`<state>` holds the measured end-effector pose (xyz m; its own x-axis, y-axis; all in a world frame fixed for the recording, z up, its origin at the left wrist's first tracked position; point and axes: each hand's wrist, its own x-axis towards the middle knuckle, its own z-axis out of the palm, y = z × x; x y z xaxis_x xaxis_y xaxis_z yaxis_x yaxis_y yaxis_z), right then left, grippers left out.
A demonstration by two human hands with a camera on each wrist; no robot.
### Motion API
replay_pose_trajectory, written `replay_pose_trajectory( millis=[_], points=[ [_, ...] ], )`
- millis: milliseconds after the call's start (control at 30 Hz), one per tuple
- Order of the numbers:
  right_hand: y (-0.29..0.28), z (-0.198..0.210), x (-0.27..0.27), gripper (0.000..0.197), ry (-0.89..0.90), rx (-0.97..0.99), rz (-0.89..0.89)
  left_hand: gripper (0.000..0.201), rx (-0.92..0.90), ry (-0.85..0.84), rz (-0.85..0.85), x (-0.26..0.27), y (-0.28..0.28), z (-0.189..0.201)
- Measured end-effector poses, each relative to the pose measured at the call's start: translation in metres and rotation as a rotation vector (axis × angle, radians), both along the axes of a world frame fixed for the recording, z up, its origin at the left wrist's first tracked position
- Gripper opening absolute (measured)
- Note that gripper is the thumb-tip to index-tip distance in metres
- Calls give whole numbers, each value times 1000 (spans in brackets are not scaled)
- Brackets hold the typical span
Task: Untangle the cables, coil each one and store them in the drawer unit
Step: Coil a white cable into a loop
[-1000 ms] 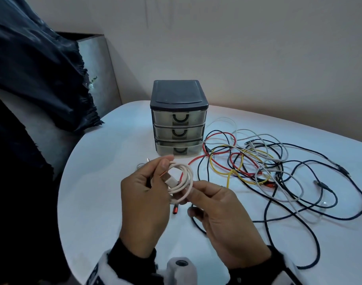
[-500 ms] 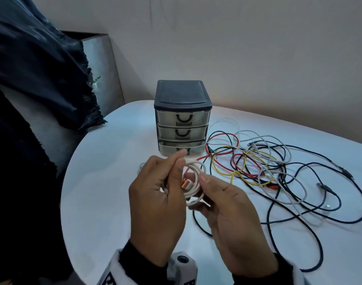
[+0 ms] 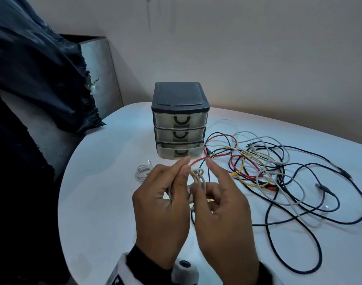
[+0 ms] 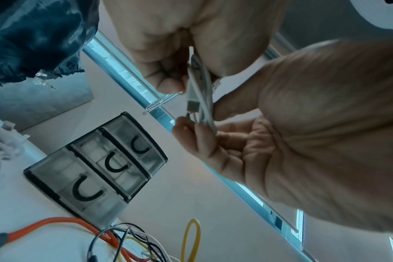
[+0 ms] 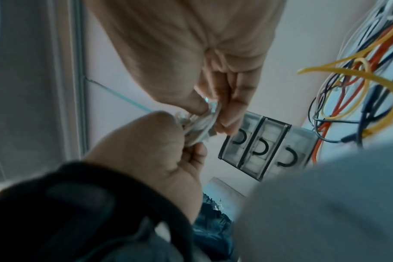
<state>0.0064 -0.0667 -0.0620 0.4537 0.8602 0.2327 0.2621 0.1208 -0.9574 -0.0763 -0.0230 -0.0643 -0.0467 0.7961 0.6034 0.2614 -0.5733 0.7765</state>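
A small coiled white cable (image 3: 198, 178) hangs above the table between both hands, in front of the drawer unit (image 3: 180, 120). My left hand (image 3: 183, 171) pinches the coil between thumb and fingers. My right hand (image 3: 203, 189) grips its other side, index finger pointing out straight. The left wrist view shows the cable (image 4: 201, 92) and its plug end held by both hands. The right wrist view shows the cable (image 5: 202, 125) bunched between them. All three drawers (image 4: 96, 166) are shut. A tangle of red, yellow, black and white cables (image 3: 258, 167) lies to the right of the unit.
A second small white coil (image 3: 142, 171) lies on the white table (image 3: 106, 202), left of my hands. Dark cloth (image 3: 42, 79) hangs over a grey panel at the far left. A wall stands behind the table.
Both hands have lifted the white coil and carried it toward the drawer unit. The coil has turned from face-on to edge-on. My right index finger has straightened.
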Motion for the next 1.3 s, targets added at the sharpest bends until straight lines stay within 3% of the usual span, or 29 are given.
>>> replay_pose_trajectory(
  millis=[200,500,667,833,967,1133,1200,1300],
  points=[
    [0,-3,1,15,-187,-5,-80,21,-6,25,-10,1,2,-2],
    [2,-1,9,24,-78,-7,-19,24,-37,-7,-117,1,0,2],
    [7,2,12,23,46,-56,44,19,-181,-94,-207,-6,5,3],
    [5,-2,16,21,-41,-115,84,16,-303,-145,-294,-10,10,3],
    [8,0,16,23,258,-137,160,17,-329,-202,-311,-11,13,5],
    [10,0,19,12,662,-112,200,18,-361,-217,-331,-13,18,0],
    [10,2,21,11,704,-100,222,18,-368,-219,-342,-15,18,-2],
    [11,3,25,12,609,-100,230,17,-413,-218,-367,-16,17,-2]
  ],
)
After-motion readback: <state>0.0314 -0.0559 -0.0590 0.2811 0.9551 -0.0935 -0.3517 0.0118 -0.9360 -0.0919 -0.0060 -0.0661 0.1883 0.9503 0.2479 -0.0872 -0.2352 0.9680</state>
